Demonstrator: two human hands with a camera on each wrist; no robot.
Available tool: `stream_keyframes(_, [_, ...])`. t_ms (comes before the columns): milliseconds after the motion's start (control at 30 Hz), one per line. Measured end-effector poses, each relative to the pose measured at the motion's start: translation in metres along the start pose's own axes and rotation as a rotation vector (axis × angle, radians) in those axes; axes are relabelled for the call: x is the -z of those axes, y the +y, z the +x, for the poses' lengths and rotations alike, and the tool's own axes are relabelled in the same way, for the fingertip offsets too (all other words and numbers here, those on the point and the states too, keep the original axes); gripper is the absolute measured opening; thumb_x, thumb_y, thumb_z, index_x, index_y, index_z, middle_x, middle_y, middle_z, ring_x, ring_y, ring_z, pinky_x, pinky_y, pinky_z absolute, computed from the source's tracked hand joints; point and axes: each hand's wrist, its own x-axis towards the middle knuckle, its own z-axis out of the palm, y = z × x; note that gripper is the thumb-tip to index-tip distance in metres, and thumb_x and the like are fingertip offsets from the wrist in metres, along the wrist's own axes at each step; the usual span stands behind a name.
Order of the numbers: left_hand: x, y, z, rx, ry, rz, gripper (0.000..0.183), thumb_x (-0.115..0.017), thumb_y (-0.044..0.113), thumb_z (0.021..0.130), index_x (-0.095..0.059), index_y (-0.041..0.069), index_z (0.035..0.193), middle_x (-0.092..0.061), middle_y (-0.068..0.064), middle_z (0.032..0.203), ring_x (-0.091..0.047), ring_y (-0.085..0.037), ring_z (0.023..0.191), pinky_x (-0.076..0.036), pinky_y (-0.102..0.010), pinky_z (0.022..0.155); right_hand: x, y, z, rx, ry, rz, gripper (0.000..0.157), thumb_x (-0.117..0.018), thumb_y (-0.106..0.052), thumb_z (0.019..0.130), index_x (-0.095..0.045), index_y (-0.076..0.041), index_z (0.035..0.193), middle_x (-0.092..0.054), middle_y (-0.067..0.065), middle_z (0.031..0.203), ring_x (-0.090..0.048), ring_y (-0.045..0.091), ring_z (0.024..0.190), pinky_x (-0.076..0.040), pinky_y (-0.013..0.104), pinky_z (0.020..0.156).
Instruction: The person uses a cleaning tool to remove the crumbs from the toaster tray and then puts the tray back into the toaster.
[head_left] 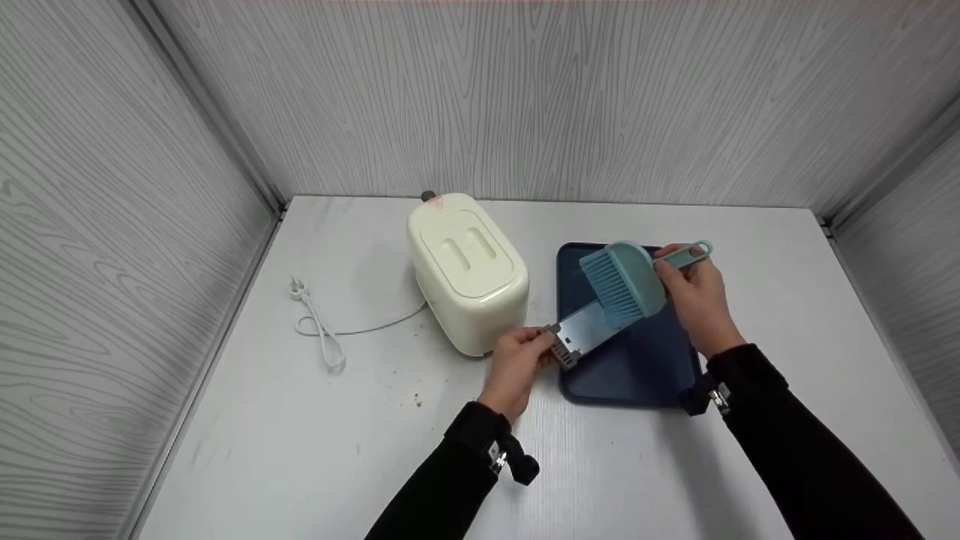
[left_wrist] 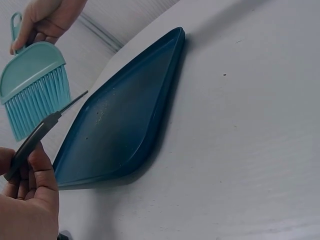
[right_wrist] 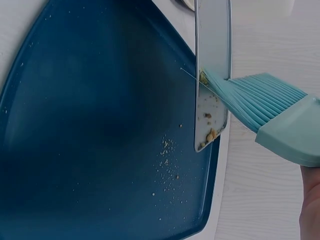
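My left hand (head_left: 514, 369) pinches the grey slotted end of a metal crumb tray (head_left: 581, 331), tilted over a dark blue tray (head_left: 637, 381). In my right hand (head_left: 703, 304) is the handle of a light teal brush (head_left: 637, 274). Its bristles (right_wrist: 250, 97) bend against the crumb tray's surface in the right wrist view. Brown crumbs (right_wrist: 211, 135) lie near the far end of the metal, and finer crumbs (right_wrist: 166, 155) are scattered on the blue tray beneath. Seen from the left wrist, the crumb tray (left_wrist: 35, 142) appears nearly edge-on.
A cream toaster (head_left: 472, 270) with its lid on stands left of the blue tray. Its grey cord (head_left: 375, 328) runs left to a bundled white plug (head_left: 300, 291). A few crumbs (head_left: 418, 401) dot the white table (head_left: 300, 450). Wood-grain panels (head_left: 525, 97) enclose the back and sides.
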Motion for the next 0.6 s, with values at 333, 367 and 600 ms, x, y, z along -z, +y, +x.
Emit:
stream_keyframes(333, [-0.001, 0.002, 0.0, 0.005, 0.009, 0.015, 0.019, -0.067, 0.001, 0.096, -0.067, -0.011, 0.11, -0.065, -0.013, 0.098, -0.064, -0.018, 0.081, -0.058, -0.029, 0.077, 0.01, 0.008, 0.005, -0.016, 0.035, -0.001, 0.04, -0.051, -0.035, 0.109, -0.048, -0.004, 0.135, -0.057, 0.011, 0.127, -0.056, 0.015, 0.114, -0.046, 0.028, 0.092])
stream_keyframes(367, [-0.001, 0.002, 0.0, 0.008, 0.009, 0.016, 0.019, -0.067, 0.001, 0.096, -0.067, -0.011, 0.111, -0.065, -0.013, 0.098, -0.064, -0.018, 0.081, -0.058, -0.029, 0.077, 0.01, 0.008, 0.005, -0.019, 0.038, 0.004, 0.041, -0.05, -0.034, 0.11, -0.048, -0.003, 0.136, -0.057, 0.012, 0.129, -0.056, 0.016, 0.116, -0.045, 0.029, 0.093])
stream_keyframes(600, [-0.001, 0.002, 0.001, 0.005, 0.001, 0.01, 0.02, -0.066, 0.001, 0.096, -0.066, -0.012, 0.111, -0.065, -0.014, 0.1, -0.064, -0.019, 0.083, -0.058, -0.03, 0.079, 0.012, -0.003, 0.0, -0.028, 0.074, 0.01, 0.036, -0.047, -0.024, 0.111, -0.045, 0.003, 0.136, -0.055, 0.017, 0.134, -0.055, 0.021, 0.122, -0.044, 0.036, 0.099])
